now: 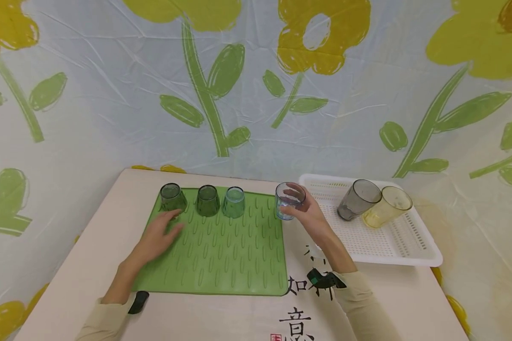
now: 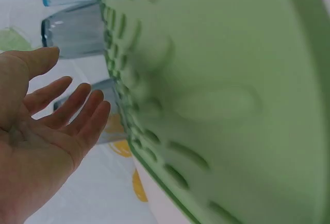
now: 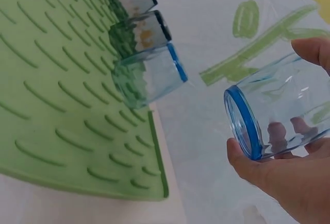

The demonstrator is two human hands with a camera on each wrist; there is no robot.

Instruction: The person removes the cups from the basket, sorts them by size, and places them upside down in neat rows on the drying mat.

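My right hand [image 1: 310, 218] grips a clear light-blue glass [image 1: 283, 203], upright, over the right edge of a green ridged mat [image 1: 222, 258]. In the right wrist view, the thick blue base of that glass shows, with thumb and fingers around its side. My left hand [image 1: 155, 239] holds nothing, fingers loosely extended close to the leftmost dark glass [image 1: 170, 193]. Beside that glass stand another dark glass [image 1: 207, 201] and a blue-tinted glass [image 1: 233, 203], all three bottom-up in a row along the mat's far edge.
At the right, a white perforated basket [image 1: 424, 258] holds a grey glass [image 1: 355, 201] and a yellow glass [image 1: 384, 210], both leaning. Black characters [image 1: 296, 327] mark the pale table in front. A flower-patterned cloth [image 1: 256, 109] hangs behind the table.
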